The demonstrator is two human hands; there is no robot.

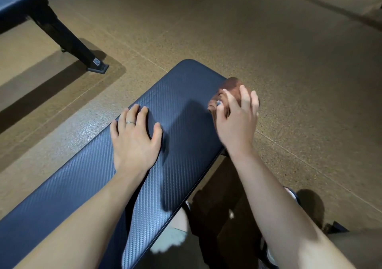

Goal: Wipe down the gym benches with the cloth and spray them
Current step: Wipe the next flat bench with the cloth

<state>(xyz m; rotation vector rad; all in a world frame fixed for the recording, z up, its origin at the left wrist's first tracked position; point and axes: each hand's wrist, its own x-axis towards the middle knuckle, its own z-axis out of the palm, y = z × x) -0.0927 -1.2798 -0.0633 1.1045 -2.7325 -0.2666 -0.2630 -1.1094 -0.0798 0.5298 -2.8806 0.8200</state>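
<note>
Two bare hands work a long dark-blue padded counter (182, 111) with woven-texture vinyl — the left hand (134, 142) lies flat, fingers spread, while the right hand (237, 121) curls its fingers over a bunched reddish-brown cloth (231, 86) at the pad's right edge, near its rounded far end.

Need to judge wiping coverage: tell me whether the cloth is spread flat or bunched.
Bunched. The brown cloth sits wadded under the right hand, whose fingers curl over it at the bench pad's right edge.
</note>
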